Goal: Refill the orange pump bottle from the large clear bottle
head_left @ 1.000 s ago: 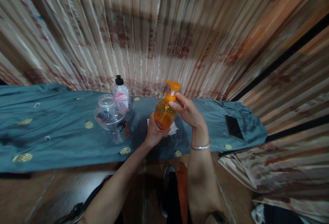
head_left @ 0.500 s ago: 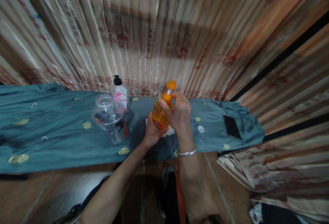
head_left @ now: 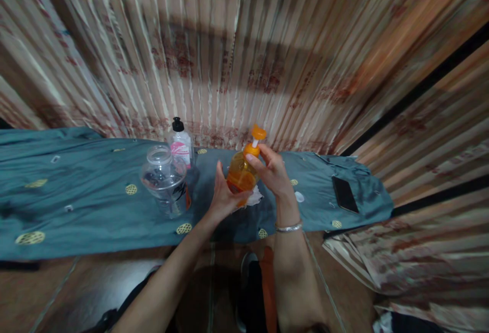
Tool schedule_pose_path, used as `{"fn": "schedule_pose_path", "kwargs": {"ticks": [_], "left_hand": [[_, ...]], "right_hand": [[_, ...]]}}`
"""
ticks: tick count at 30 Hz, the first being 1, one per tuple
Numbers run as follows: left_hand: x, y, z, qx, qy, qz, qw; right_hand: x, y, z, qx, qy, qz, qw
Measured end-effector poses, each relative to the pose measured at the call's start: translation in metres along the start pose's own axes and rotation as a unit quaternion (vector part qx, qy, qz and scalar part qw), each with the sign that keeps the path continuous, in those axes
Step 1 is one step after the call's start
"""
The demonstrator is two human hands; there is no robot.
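Left hand [head_left: 223, 195] cups the lower body of the orange soap bottle [head_left: 240, 175], fingers wrapped around it from the left. Right hand [head_left: 269, 170] pinches the orange pump collar [head_left: 252, 148] at the neck, fingertips closed on it. Bottle is upright, held just above the teal cloth [head_left: 87, 205], with a white tissue [head_left: 254, 198] under it. Clear open jar [head_left: 164, 177] sits near, to the left; white bottle with black cap [head_left: 180, 142] just behind it. Black phone [head_left: 344, 194] lies well apart on the right end of the cloth. Striped curtain [head_left: 244, 53] behind.
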State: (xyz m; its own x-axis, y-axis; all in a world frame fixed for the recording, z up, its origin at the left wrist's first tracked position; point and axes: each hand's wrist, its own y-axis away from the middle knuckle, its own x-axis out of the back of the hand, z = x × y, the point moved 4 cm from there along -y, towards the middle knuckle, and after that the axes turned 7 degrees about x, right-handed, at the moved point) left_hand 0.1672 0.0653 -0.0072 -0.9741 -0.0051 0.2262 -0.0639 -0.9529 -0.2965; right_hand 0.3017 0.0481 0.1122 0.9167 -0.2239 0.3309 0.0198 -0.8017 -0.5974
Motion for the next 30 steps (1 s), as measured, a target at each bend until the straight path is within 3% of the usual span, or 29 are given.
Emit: {"fn": "schedule_pose_path", "kwargs": {"ticks": [5,10,12,15,21,30], "left_hand": [[0.01,-0.02,0.043,-0.09,-0.015,0.006,0.996],[0.007,-0.023,0.058,-0.134,-0.02,0.003,0.991],[0.007,-0.02,0.057,-0.146,-0.021,0.011,0.989],[0.008,-0.015,0.056,-0.16,-0.023,0.016,0.987],[0.008,-0.008,0.057,-0.181,-0.031,0.015,0.983],[0.003,-0.005,0.058,-0.207,-0.041,0.003,0.978]], "right_hand": [[0.0,-0.002,-0.003,0.044,0.012,-0.018,0.999],[0.004,0.0,-0.006,-0.04,0.145,0.114,0.982],[0.005,0.002,-0.009,-0.054,0.166,0.135,0.975],[0.005,0.002,-0.014,-0.019,0.139,0.099,0.985],[0.006,0.004,-0.011,0.025,-0.025,-0.053,0.998],[0.009,0.007,-0.006,0.019,-0.076,-0.07,0.994]]}}
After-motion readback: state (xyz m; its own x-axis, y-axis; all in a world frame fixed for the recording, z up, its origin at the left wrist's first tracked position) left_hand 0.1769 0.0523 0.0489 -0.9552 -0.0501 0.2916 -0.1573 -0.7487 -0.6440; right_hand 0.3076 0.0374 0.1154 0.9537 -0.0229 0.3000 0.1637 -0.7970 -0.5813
